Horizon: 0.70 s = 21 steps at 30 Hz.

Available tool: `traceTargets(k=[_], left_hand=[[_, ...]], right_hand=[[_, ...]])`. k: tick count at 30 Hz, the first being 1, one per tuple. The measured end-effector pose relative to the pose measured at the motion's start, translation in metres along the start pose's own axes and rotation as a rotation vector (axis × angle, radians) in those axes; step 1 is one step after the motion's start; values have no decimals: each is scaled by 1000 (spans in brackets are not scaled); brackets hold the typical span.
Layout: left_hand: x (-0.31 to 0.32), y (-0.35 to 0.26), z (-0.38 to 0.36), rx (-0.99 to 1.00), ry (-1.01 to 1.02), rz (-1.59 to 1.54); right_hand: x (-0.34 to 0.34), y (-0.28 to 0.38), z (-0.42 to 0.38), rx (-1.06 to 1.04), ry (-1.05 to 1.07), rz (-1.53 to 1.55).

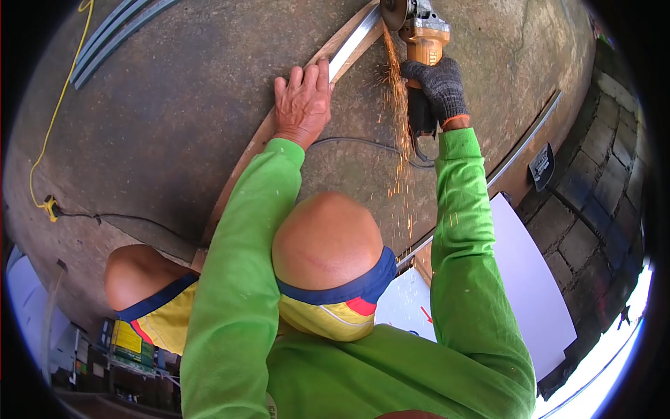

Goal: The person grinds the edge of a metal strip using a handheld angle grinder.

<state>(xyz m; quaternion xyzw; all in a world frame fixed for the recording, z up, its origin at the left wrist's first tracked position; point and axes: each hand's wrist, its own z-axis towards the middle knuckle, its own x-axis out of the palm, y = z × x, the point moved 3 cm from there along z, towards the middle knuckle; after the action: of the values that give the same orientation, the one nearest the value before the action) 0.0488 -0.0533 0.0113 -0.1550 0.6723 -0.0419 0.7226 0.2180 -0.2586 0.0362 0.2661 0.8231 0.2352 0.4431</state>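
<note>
My right hand, in a dark grey knit glove with an orange cuff, is wrapped round the body of an angle grinder. The grinder's disc is at the far end of a shiny metal bar, near the top edge of the view. A stream of orange sparks flies from there back towards me. My left hand is bare, its fingers closed over the near part of the bar and holding it against a long wooden plank on the ground. The bar's near end is hidden under that hand.
A black cable runs behind my forearms. A yellow cord ends in a yellow connector on the left. Grey metal strips lie top left. On the right are a long metal bar, white sheets and a block wall.
</note>
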Motion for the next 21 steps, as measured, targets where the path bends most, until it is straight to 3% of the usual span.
traceTargets(k=[3, 21], left_hand=[[0, 0, 0, -5, 0, 0], [1, 0, 0, -9, -10, -11]], right_hand=[[-3, 6, -4, 77, 41, -16], [1, -2, -5, 29, 37, 3]])
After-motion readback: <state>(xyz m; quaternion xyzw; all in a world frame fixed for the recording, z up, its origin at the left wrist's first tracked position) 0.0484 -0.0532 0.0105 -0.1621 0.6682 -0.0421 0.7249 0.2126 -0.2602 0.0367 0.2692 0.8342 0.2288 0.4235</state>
